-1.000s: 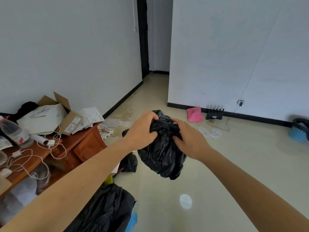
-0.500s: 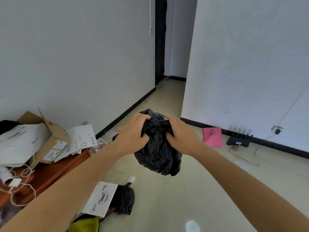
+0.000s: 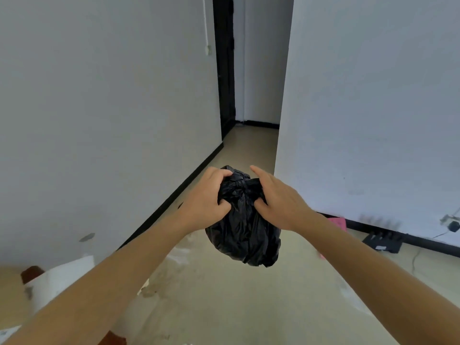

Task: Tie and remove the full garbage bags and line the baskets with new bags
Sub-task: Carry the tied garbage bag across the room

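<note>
Two hands on crinkled black plastic garbage bag (image 3: pixel 245 227), held mid-air: left hand (image 3: pixel 206 200), right hand (image 3: pixel 276 199) fingers curled, gripping bunched knotted neck.

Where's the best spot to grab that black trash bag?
Grab the knotted neck of the black garbage bag, coming from above. The plastic is gathered narrow there, and the full belly hangs below.

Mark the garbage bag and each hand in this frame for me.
garbage bag (image 3: pixel 245 235): head view, on the bulging black body below the gathered top.
left hand (image 3: pixel 207 196): head view, on the back of the hand gripping the bag's top.
right hand (image 3: pixel 277 199): head view, on the back of the hand.
</note>
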